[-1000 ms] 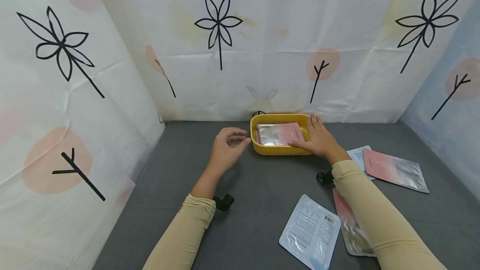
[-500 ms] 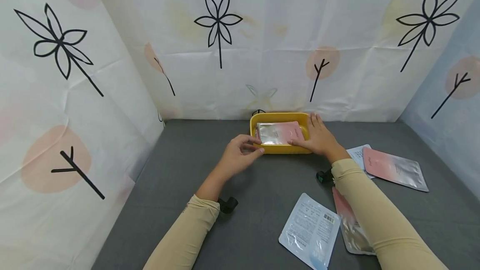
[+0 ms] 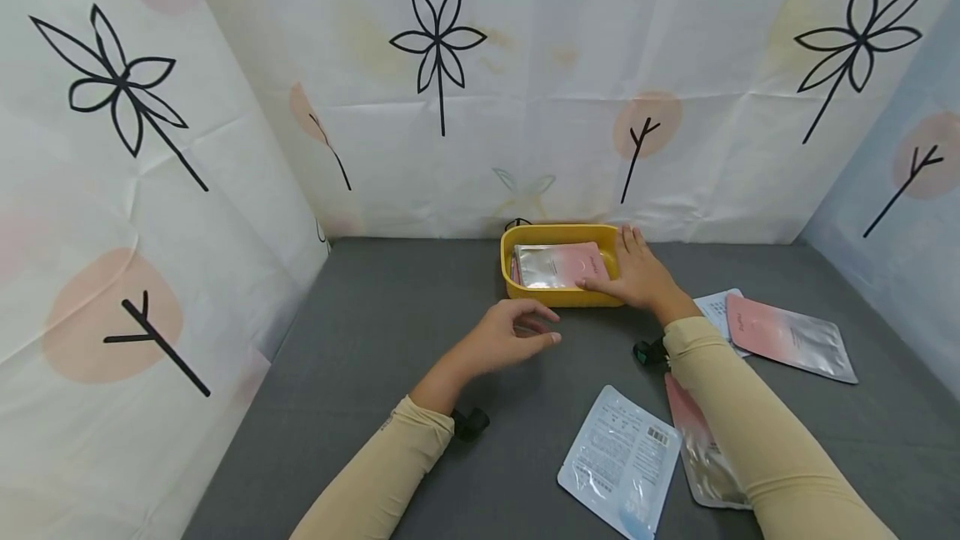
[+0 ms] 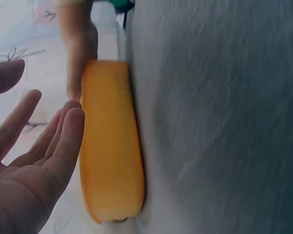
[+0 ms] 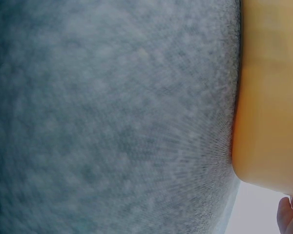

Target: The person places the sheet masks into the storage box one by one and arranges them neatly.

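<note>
In the head view a yellow tray [image 3: 558, 298] stands against the back wall, holding silver-and-pink face mask packets [image 3: 558, 265]. My right hand [image 3: 643, 277] rests on the tray's right end, fingers extended along it and thumb across the front rim. Its fingertips [image 5: 285, 214] show beside the tray in the right wrist view. My left hand [image 3: 510, 336] hovers in front of the tray, its fingers loosely bent with nothing between them. The left wrist view shows this palm and fingers [image 4: 63, 146] before the yellow tray wall.
A white-backed packet [image 3: 621, 465] lies at front right, with a pink-silver packet [image 3: 708, 469] partly under my right forearm. Farther right, another pink-silver packet [image 3: 791, 338] overlaps a white one [image 3: 716, 315]. Printed cloth walls [image 3: 525, 132] bound the grey table [image 3: 360, 340].
My left hand has moved from the tray's left end to the right and toward me, now in front of the tray. The right hand and the packets have stayed put.
</note>
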### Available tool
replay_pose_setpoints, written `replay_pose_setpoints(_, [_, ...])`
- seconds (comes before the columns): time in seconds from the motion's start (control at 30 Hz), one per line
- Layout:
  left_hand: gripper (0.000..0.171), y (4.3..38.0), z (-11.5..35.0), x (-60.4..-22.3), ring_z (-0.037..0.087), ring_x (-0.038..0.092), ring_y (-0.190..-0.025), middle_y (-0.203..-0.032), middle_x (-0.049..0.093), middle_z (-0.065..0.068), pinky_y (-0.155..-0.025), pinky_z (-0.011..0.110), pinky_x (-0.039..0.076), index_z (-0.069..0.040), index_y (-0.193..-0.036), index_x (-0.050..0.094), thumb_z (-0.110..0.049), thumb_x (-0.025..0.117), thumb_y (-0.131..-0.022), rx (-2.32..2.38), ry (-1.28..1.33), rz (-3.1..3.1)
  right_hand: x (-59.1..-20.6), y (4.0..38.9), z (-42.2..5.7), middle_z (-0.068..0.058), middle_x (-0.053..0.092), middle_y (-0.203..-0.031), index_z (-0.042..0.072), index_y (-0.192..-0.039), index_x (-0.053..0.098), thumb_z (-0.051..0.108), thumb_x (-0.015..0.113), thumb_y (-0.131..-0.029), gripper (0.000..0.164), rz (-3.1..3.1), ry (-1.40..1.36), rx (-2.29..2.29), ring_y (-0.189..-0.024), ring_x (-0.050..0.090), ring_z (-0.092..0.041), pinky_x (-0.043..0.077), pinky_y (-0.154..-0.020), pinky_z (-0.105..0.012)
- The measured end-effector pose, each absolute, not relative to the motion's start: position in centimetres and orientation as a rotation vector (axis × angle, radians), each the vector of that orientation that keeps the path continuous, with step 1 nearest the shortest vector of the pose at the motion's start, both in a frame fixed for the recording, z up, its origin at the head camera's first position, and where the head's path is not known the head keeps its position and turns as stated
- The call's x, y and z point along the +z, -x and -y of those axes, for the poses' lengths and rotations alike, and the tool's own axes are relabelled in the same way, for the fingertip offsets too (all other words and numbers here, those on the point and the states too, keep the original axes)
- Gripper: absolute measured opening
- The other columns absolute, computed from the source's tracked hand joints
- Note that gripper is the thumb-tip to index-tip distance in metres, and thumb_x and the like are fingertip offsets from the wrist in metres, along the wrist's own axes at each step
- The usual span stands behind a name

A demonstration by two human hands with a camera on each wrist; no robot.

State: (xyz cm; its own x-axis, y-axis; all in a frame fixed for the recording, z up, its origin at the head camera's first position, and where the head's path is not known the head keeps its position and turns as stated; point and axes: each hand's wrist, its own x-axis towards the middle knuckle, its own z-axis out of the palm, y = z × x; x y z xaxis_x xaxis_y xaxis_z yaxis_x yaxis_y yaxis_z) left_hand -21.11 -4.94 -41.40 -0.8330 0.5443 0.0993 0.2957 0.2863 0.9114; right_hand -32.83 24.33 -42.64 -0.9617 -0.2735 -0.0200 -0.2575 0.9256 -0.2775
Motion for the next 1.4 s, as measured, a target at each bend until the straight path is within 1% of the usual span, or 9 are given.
replay_pose_setpoints(0.1, [0.032,20.7,4.1,-41.7,0.026,0.071,-0.123,-0.135,0.069,0.015,-0.100,0.029,0.060,-0.006,-0.128,0.072,-0.021,0.076,-0.100,1.507,-0.811,-2.292,-42.7,32.8,-24.3,-0.031,-0.005,-0.175,-0.011,-0.165,-0.002,0.081,0.052,-0.092,0.129,-3.023,0.411,-0.425,-0.163,-0.003,-0.050,0.010,-0.131,-0.066])
replay_pose_setpoints(0.27, [0.037,19.8,2.9,-42.2,0.029,0.069,-0.127,-0.136,0.067,0.007,-0.100,0.023,0.057,-0.006,-0.133,0.070,-0.021,0.076,-0.100,1.392,-0.900,-2.270,-42.7,32.7,-24.3,-0.031,-0.005,-0.175,-0.011,-0.165,-0.002,0.082,0.052,-0.091,0.130,-3.026,0.410,-0.427,-0.163,-0.003,-0.050,0.010,-0.131,-0.066])
replay_pose_setpoints(0.57, [0.042,18.1,0.9,-42.4,0.014,0.065,-0.126,-0.140,0.061,0.001,-0.099,0.018,0.055,-0.012,-0.139,0.067,-0.026,0.075,-0.101,1.122,-1.072,-2.307,-42.8,32.9,-24.5,-0.031,-0.006,-0.175,-0.012,-0.164,-0.003,0.081,0.052,-0.093,0.129,-3.029,0.435,-0.412,-0.163,-0.005,-0.050,0.008,-0.132,-0.065])
replay_pose_setpoints(0.8, [0.046,17.1,-0.3,-42.5,0.011,0.059,-0.122,-0.142,0.059,0.002,-0.096,0.016,0.051,-0.014,-0.141,0.067,-0.028,0.078,-0.099,0.935,-1.148,-2.315,-42.8,32.8,-24.5,-0.031,-0.006,-0.175,-0.011,-0.164,-0.003,0.079,0.053,-0.093,0.128,-3.025,0.446,-0.427,-0.164,-0.006,-0.049,0.008,-0.132,-0.064])
replay_pose_setpoints(0.93, [0.049,16.7,-0.9,-42.5,0.007,0.062,-0.120,-0.144,0.061,0.001,-0.098,0.016,0.052,-0.013,-0.141,0.067,-0.029,0.081,-0.096,0.825,-1.172,-2.302,-42.9,32.8,-24.4,-0.031,-0.007,-0.175,-0.011,-0.164,-0.003,0.080,0.053,-0.093,0.129,-3.022,0.446,-0.433,-0.164,-0.006,-0.049,0.008,-0.132,-0.064])
replay_pose_setpoints(1.03, [0.050,16.5,-1.3,-42.6,0.005,0.061,-0.119,-0.141,0.063,0.001,-0.098,0.016,0.051,-0.014,-0.139,0.068,-0.030,0.083,-0.095,0.759,-1.192,-2.301,-42.9,32.8,-24.4,-0.031,-0.007,-0.175,-0.011,-0.165,-0.003,0.080,0.053,-0.093,0.128,-3.021,0.445,-0.436,-0.164,-0.006,-0.049,0.007,-0.132,-0.065])
replay_pose_setpoints(1.2, [0.051,16.2,-1.7,-42.9,0.002,0.054,-0.117,-0.139,0.062,-0.001,-0.096,0.015,0.048,-0.017,-0.138,0.070,-0.032,0.086,-0.092,0.701,-1.190,-2.324,-42.8,32.8,-24.5,-0.031,-0.007,-0.175,-0.011,-0.165,-0.004,0.080,0.052,-0.093,0.128,-3.017,0.441,-0.427,-0.163,-0.007,-0.049,0.007,-0.132,-0.064])
replay_pose_setpoints(1.33, [0.055,15.9,-1.8,-42.8,0.002,0.052,-0.109,-0.134,0.060,-0.002,-0.091,0.013,0.048,-0.019,-0.136,0.070,-0.027,0.092,-0.086,0.684,-1.149,-2.341,-42.8,32.8,-24.5,-0.031,-0.008,-0.175,-0.011,-0.164,-0.004,0.079,0.052,-0.094,0.128,-3.019,0.438,-0.422,-0.163,-0.006,-0.050,0.007,-0.132,-0.064])
replay_pose_setpoints(1.4, [0.057,15.8,-1.8,-42.8,0.001,0.051,-0.104,-0.128,0.060,-0.003,-0.086,0.012,0.047,-0.019,-0.135,0.071,-0.024,0.094,-0.083,0.674,-1.127,-2.347,-42.8,32.8,-24.5,-0.031,-0.007,-0.175,-0.011,-0.164,-0.004,0.079,0.053,-0.093,0.128,-3.021,0.439,-0.423,-0.163,-0.006,-0.050,0.007,-0.132,-0.065])
